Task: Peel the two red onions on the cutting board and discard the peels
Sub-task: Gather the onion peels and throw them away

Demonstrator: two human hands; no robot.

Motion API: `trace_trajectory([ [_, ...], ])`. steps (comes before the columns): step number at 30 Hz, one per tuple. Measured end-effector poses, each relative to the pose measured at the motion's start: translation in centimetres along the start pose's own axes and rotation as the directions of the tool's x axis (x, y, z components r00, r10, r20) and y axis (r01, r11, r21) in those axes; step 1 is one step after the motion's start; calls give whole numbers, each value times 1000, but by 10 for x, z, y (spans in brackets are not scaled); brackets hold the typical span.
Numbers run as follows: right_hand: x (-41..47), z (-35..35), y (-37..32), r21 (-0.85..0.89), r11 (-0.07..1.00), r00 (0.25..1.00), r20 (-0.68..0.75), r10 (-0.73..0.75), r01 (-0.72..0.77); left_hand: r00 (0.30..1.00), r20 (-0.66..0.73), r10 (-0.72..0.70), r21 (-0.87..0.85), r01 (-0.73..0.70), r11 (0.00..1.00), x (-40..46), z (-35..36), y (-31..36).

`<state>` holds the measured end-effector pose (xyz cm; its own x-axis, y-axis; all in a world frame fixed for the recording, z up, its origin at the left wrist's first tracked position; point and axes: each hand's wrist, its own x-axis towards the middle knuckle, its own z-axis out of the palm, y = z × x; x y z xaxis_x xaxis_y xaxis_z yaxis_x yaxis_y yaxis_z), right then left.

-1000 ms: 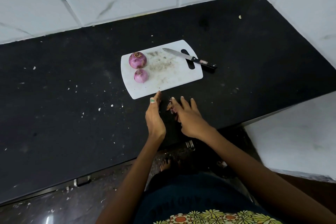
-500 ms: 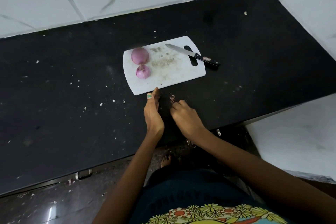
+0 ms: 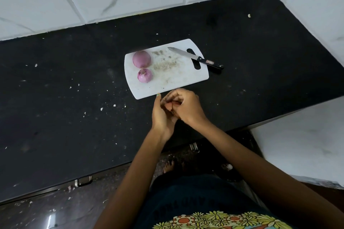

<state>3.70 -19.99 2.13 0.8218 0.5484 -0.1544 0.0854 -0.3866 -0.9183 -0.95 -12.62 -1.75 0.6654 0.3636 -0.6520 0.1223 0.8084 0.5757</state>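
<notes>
Two peeled red onions lie on the left part of the white cutting board (image 3: 179,79): a larger onion (image 3: 141,59) behind and a smaller onion (image 3: 144,75) in front. Just in front of the board's near edge, my hands meet over the black counter (image 3: 74,113). My left hand (image 3: 161,115) stands on edge with straight fingers, and its palm is hidden. My right hand (image 3: 186,106) is curled against that palm, with dark reddish onion peels (image 3: 168,100) pinched at its fingertips.
A black-handled knife (image 3: 195,57) lies across the board's far right corner, over the handle slot. Pale crumbs dot the board and the counter. Tiled walls close the back and right sides. The counter's front edge runs just behind my wrists.
My right hand has curled from spread fingers into a pinch and moved against my left palm. The peel scrap on the counter between the hands is gone from there.
</notes>
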Motion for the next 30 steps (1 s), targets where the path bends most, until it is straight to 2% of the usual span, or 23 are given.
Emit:
trace_trajectory([
  [1,-2,5,1,-52,997,998,-6,-63,63,997,22,-69,-94,71,993,2,2,0],
  [3,-3,11,5,-272,942,980,8,-200,195,987,57,-147,-215,156,964,3,5,0],
  [6,-1,12,14,-595,749,947,70,-313,292,964,87,-251,-263,265,928,6,6,5],
  [9,3,11,17,-677,655,932,137,-336,335,948,66,-312,-220,319,922,2,6,11],
  [13,2,4,18,-727,541,884,197,-424,422,942,-41,-332,-95,327,940,0,8,12],
  [14,1,1,17,-725,533,885,238,-401,436,942,-64,-331,-68,326,943,0,9,12],
  [15,1,-2,16,-712,547,891,269,-366,440,942,-75,-328,-73,323,944,3,7,11],
  [17,3,-8,17,-632,667,918,305,-254,395,942,-83,-324,-121,313,942,8,7,13],
  [18,3,-10,16,-534,778,932,313,-182,331,948,-99,-302,-131,288,949,11,7,13],
  [19,4,-12,14,-361,905,943,316,-108,225,954,-115,-277,-126,262,957,15,8,14],
  [20,5,-13,11,-141,985,950,309,-50,98,957,-135,-257,-110,244,964,16,10,16],
  [22,4,-18,10,202,978,984,176,7,-43,961,-112,-253,-144,236,961,16,13,21],
  [23,3,-22,13,257,966,998,63,27,-42,960,-95,-263,-203,240,949,16,13,24],
  [24,1,-26,19,215,976,998,-51,34,-22,959,-81,-270,-266,240,934,17,11,29],
  [26,-9,-33,38,-55,998,978,-208,2,-14,961,-54,-271,-373,232,898,19,1,35],
  [28,-28,-30,62,-372,924,979,-202,12,-88,966,-43,-253,-441,209,873,20,-8,39],
  [30,-47,-17,82,-634,765,991,-132,32,-109,971,-22,-239,-468,201,861,21,-13,40],
])
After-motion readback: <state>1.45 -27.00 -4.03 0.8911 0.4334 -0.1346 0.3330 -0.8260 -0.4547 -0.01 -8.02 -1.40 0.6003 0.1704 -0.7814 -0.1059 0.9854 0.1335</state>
